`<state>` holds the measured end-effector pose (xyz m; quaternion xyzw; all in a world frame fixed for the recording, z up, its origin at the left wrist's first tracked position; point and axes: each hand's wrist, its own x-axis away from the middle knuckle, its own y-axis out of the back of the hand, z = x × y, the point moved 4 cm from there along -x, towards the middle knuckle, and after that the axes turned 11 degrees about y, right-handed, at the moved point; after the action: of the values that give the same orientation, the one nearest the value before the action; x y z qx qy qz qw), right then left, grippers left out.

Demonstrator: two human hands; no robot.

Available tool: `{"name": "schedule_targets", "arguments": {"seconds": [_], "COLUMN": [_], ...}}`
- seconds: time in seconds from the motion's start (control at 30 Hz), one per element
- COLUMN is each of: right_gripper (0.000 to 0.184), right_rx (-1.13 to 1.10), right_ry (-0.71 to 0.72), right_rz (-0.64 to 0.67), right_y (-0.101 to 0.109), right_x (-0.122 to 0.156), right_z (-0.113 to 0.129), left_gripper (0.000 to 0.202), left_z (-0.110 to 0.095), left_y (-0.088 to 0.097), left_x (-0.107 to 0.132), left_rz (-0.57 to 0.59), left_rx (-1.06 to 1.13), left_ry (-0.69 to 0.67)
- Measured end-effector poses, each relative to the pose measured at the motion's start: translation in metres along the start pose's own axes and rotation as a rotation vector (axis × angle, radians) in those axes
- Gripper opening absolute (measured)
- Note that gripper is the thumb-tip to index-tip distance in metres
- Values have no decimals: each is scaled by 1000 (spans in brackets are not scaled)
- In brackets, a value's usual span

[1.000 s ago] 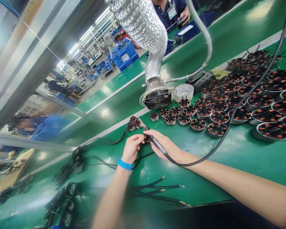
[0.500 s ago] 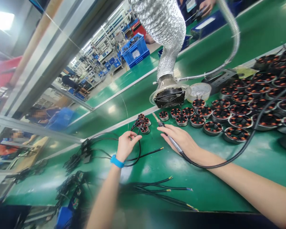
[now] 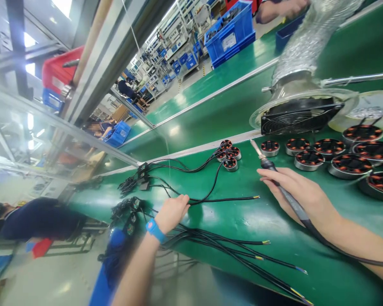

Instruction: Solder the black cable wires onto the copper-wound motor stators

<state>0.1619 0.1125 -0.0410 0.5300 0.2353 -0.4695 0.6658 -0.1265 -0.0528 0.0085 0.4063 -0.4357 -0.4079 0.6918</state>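
My right hand (image 3: pixel 306 199) is closed around a soldering iron (image 3: pixel 287 193), its tip pointing up and left toward a small wound motor stator (image 3: pixel 270 148). My left hand (image 3: pixel 174 210), with a blue wristband, is closed at a black cable (image 3: pixel 214 182); the fingertips are partly hidden. This cable curves up to a small cluster of stators (image 3: pixel 230 164) near the metal rail. Just beyond the left fingers, another black cable (image 3: pixel 230 199) lies flat, with bare coloured wire ends. Below it several more cables (image 3: pixel 230 246) fan out to the right.
A fume extractor fan (image 3: pixel 301 117) with a foil duct hangs at the back right, beside a round tub (image 3: pixel 370 110). Larger stators (image 3: pixel 351 165) stand below it. Black cable bundles (image 3: pixel 130 206) lie at the left. Co-workers and blue crates (image 3: pixel 230 38) are beyond.
The view has turned left and come closer. My left hand has moved away from the stator cluster, down along the cables. My right hand still holds the soldering iron.
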Motion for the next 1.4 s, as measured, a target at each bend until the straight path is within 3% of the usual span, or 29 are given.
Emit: {"name": "schedule_targets", "arguments": {"seconds": [0.17,0.27,0.43,0.67,0.77,0.87,1.0,1.07,1.17,1.27,1.4], "right_gripper": [40,37,37,38,39,37,35,34,32,31,32], "right_rx": [-33,-17,1,114,182,229,292,316,332,331,306], "right_ry": [-26,-11,13,34,8,-81,-72,-76,-91,-105,-117], "right_rz": [3,-10,-19,-56,-147,-275,-447,-469,-484,-504,-498], "right_y": [0,1,5,12,21,31,40,42,45,49,51], "right_x": [-2,-3,-5,-8,-14,-18,-16,-14,-12,-12,-14], "right_z": [-3,-2,1,7,10,9,6,2,-1,-3,-2], "left_gripper": [29,31,32,47,33,21,19,23,37,43,27], "left_z": [44,58,50,37,29,-3,-83,-125,-176,-205,-210], "left_y": [12,12,8,25,38,56,80,92,102,103,101], "left_x": [-25,-51,-73,-49,-43,-46,-65,-82,-113,-142,-152], "left_rz": [-167,-229,-222,-58,-109,-219,-192,-246,-304,-305,-303], "left_rx": [-125,-37,139,163,191,424,768,800,659,516,483], "left_ry": [194,238,176,138,122,26,-209,-238,-240,-236,-222]}}
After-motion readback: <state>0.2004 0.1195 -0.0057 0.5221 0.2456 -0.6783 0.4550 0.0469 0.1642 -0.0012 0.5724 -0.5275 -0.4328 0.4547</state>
